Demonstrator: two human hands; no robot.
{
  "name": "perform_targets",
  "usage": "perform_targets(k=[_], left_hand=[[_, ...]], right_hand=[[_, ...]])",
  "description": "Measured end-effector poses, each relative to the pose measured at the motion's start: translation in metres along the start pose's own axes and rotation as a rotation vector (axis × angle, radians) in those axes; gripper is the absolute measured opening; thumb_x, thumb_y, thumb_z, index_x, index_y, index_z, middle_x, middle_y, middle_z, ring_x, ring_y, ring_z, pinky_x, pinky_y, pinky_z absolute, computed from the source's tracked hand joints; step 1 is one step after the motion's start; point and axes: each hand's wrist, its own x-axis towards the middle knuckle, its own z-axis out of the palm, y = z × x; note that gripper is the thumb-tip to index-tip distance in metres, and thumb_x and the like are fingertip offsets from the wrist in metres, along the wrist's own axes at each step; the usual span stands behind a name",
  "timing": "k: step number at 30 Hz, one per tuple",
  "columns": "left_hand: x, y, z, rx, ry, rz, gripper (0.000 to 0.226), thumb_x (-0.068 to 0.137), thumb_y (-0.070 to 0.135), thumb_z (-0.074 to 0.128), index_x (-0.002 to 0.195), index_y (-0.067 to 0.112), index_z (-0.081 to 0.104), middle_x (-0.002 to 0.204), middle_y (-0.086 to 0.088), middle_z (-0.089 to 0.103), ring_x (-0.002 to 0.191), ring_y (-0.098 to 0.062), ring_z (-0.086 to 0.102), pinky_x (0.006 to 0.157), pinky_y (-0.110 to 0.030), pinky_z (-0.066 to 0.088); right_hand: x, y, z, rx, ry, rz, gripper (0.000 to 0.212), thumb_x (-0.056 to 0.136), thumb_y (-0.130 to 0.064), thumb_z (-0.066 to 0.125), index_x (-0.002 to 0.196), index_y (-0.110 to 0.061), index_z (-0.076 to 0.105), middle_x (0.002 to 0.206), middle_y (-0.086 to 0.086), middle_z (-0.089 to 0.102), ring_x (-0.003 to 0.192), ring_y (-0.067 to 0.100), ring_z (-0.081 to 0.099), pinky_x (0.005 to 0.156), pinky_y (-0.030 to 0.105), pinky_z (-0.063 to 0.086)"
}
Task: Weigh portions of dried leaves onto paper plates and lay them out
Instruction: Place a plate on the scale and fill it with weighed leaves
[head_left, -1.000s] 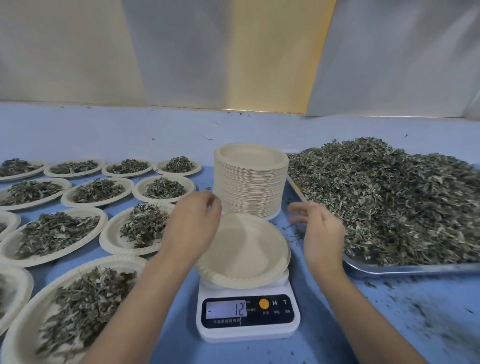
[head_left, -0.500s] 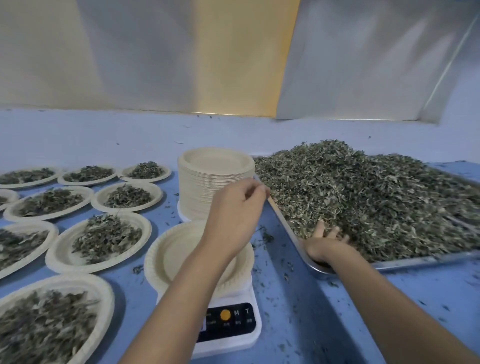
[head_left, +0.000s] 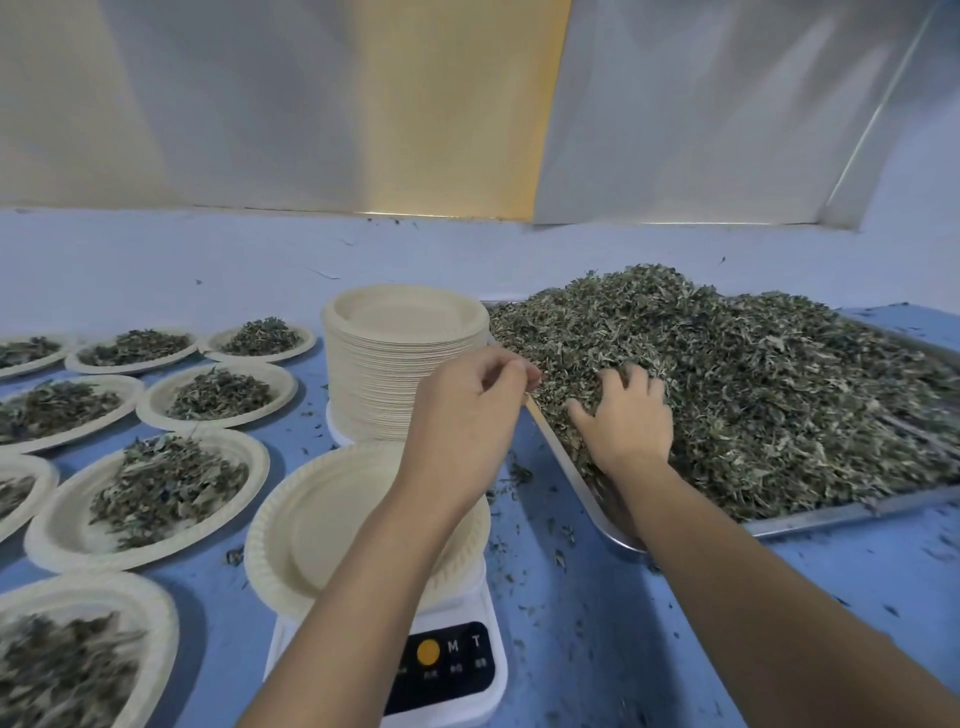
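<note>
Currently, an empty cream paper plate (head_left: 322, 525) sits on the white digital scale (head_left: 447, 675). Left hand (head_left: 467, 410) hovers, loosely curled, apparently empty. Right hand (head_left: 631, 421) claws into the heap of dried green leaves (head_left: 779, 395), gathering a portion. Next, likely: carry the handful leftward onto the plate.

A grey-green heap of dried leaves (head_left: 779, 395) fills the metal tray (head_left: 831, 514) at right. An empty cream paper plate (head_left: 332, 525) sits level on the white scale (head_left: 447, 670); a tall plate stack (head_left: 400, 358) stands just behind, filled plates (head_left: 156, 483) spread at left
</note>
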Motion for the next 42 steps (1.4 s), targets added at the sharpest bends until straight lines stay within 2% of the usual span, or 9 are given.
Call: perform_targets(k=[4, 7, 15, 17, 21, 28, 34, 38, 42], left_hand=[[0.001, -0.002, -0.002, -0.028, -0.005, -0.003, 0.033, 0.093, 0.015, 0.049, 0.071, 0.032, 0.066, 0.076, 0.019, 0.068, 0.074, 0.007, 0.063, 0.063, -0.007, 0.043], [0.001, -0.004, -0.001, -0.025, -0.015, -0.015, 0.031, 0.093, 0.015, 0.049, 0.072, 0.032, 0.066, 0.077, 0.018, 0.069, 0.071, 0.006, 0.063, 0.061, -0.007, 0.042], [0.002, -0.007, -0.002, -0.015, -0.013, -0.012, 0.030, 0.093, 0.016, 0.049, 0.074, 0.032, 0.066, 0.077, 0.018, 0.069, 0.065, 0.005, 0.063, 0.058, -0.005, 0.042], [0.002, -0.007, -0.003, -0.011, -0.014, -0.008, 0.030, 0.093, 0.016, 0.049, 0.074, 0.031, 0.066, 0.077, 0.017, 0.069, 0.064, 0.004, 0.063, 0.057, -0.005, 0.041], [0.002, -0.006, -0.003, -0.007, -0.017, -0.003, 0.029, 0.093, 0.017, 0.048, 0.074, 0.030, 0.066, 0.079, 0.016, 0.069, 0.063, 0.004, 0.063, 0.057, -0.005, 0.041], [0.002, -0.006, -0.004, -0.019, -0.024, -0.012, 0.027, 0.094, 0.018, 0.049, 0.076, 0.028, 0.066, 0.080, 0.015, 0.069, 0.062, 0.004, 0.064, 0.056, -0.005, 0.041], [0.002, -0.005, -0.004, -0.023, -0.013, -0.011, 0.029, 0.093, 0.018, 0.049, 0.072, 0.030, 0.065, 0.076, 0.015, 0.069, 0.059, 0.004, 0.062, 0.055, -0.006, 0.041], [0.002, -0.006, -0.005, -0.030, -0.016, -0.023, 0.028, 0.093, 0.017, 0.049, 0.073, 0.028, 0.066, 0.078, 0.013, 0.070, 0.058, 0.004, 0.062, 0.056, -0.005, 0.042], [0.002, -0.006, -0.006, -0.030, -0.013, -0.034, 0.027, 0.093, 0.016, 0.049, 0.074, 0.027, 0.066, 0.079, 0.012, 0.070, 0.058, 0.004, 0.063, 0.057, -0.005, 0.043]], right_hand=[[0.009, 0.009, 0.008, 0.172, -0.178, 0.195, 0.072, 0.091, -0.055, 0.048, 0.150, -0.025, 0.020, 0.160, 0.009, 0.003, 0.144, 0.035, 0.008, 0.113, 0.048, 0.021], [0.013, 0.011, 0.011, 0.223, -0.309, 0.197, 0.069, 0.092, -0.052, 0.046, 0.150, -0.022, 0.022, 0.157, 0.009, 0.018, 0.143, 0.035, 0.013, 0.112, 0.047, 0.021], [0.005, 0.004, 0.001, 0.248, 0.021, 0.115, 0.033, 0.094, -0.034, 0.040, 0.122, -0.022, 0.053, 0.123, 0.008, 0.052, 0.104, 0.030, 0.053, 0.073, 0.034, 0.033], [0.005, 0.005, 0.001, 0.150, 0.040, 0.106, 0.038, 0.093, -0.035, 0.042, 0.128, -0.021, 0.051, 0.130, 0.010, 0.046, 0.115, 0.031, 0.045, 0.082, 0.037, 0.038], [0.003, 0.004, 0.003, 0.077, -0.277, 0.078, 0.048, 0.096, -0.042, 0.035, 0.143, -0.031, 0.038, 0.148, 0.009, 0.034, 0.134, 0.032, 0.030, 0.107, 0.047, 0.027], [0.002, 0.000, -0.004, 0.230, -0.022, 0.061, 0.041, 0.093, -0.038, 0.036, 0.131, -0.028, 0.052, 0.129, 0.007, 0.044, 0.114, 0.029, 0.047, 0.090, 0.039, 0.038], [0.000, -0.001, 0.004, 0.034, -0.388, -0.039, 0.046, 0.093, -0.052, 0.040, 0.134, -0.032, 0.043, 0.143, 0.009, 0.030, 0.133, 0.034, 0.024, 0.102, 0.049, 0.033], [-0.002, -0.003, 0.000, 0.215, -0.198, -0.103, 0.019, 0.089, -0.032, 0.051, 0.106, -0.024, 0.050, 0.115, 0.004, 0.039, 0.112, 0.031, 0.043, 0.077, 0.037, 0.039], [-0.003, -0.004, 0.001, 0.128, -0.276, -0.109, 0.042, 0.092, -0.043, 0.043, 0.132, -0.031, 0.041, 0.138, 0.008, 0.035, 0.126, 0.032, 0.034, 0.091, 0.045, 0.041]])
